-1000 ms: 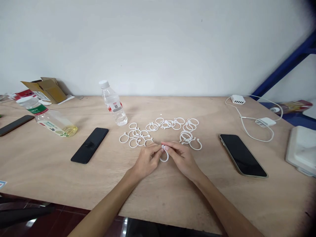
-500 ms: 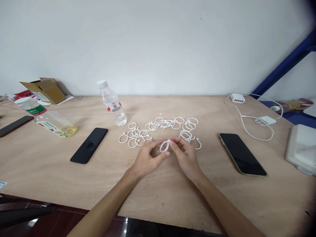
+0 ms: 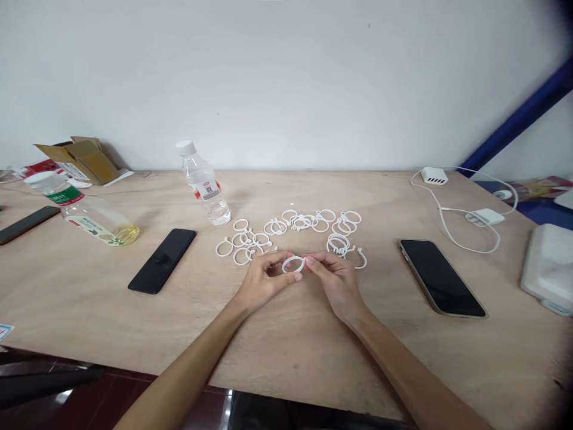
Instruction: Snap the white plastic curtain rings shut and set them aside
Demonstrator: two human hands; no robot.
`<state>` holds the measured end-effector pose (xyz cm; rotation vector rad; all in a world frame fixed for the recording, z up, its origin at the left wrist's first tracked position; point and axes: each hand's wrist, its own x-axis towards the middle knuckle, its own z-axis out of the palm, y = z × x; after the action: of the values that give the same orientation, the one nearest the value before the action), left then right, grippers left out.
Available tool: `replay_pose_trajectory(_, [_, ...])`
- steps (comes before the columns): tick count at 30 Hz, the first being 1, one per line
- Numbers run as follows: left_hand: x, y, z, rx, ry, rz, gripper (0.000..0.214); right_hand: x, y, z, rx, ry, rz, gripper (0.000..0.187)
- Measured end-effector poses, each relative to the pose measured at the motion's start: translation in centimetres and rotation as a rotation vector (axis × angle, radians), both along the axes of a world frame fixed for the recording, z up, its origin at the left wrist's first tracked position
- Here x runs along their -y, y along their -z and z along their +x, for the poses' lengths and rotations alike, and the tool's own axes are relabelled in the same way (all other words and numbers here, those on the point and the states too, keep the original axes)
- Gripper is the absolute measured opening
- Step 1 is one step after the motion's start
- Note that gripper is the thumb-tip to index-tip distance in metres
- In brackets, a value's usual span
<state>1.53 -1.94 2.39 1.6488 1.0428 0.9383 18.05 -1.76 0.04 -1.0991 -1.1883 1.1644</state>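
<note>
Both of my hands pinch one white plastic ring (image 3: 293, 264) just above the wooden table (image 3: 286, 334). My left hand (image 3: 261, 279) holds its left side with thumb and fingertips. My right hand (image 3: 336, 279) grips its right side. Just beyond my hands lie several more white rings, one loose group to the left (image 3: 244, 243) and another spread to the right (image 3: 320, 226). An open-ended ring (image 3: 359, 259) lies next to my right hand.
A clear water bottle (image 3: 203, 185) stands behind the rings. A black phone (image 3: 162, 260) lies to the left, another phone (image 3: 441, 277) to the right. A tipped bottle (image 3: 80, 210), a cardboard box (image 3: 79, 159), white chargers with cable (image 3: 465, 218) and a white object (image 3: 550, 263) line the edges.
The ring hung below my fingertips a second ago; I have turned it up and now hold it flatter between both hands, slightly farther from me. The camera view has shifted a little.
</note>
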Motion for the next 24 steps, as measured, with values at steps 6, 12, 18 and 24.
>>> replay_pose_trajectory(6, [-1.0, 1.8, -1.1, -0.379, -0.297, 0.337, 0.036, 0.0, 0.7, -0.3, 0.313, 0.023, 0.166, 0.024])
replay_pose_trajectory(12, [-1.7, 2.7, -2.4, -0.776, -0.594, 0.359, 0.050, 0.3, 1.4, -0.6, 0.573, -0.014, 0.330, 0.019])
replay_pose_trajectory(18, [-3.0, 1.8, -1.5, -0.762, -0.484, 0.444, 0.039, 0.3, 1.6, -0.7, 0.593, -0.031, 0.349, 0.018])
replay_pose_trajectory(24, [-8.0, 1.3, -0.5, -0.811, -0.312, 0.475, 0.013, 0.3, 1.3, -0.6, 0.590, -0.029, 0.338, 0.015])
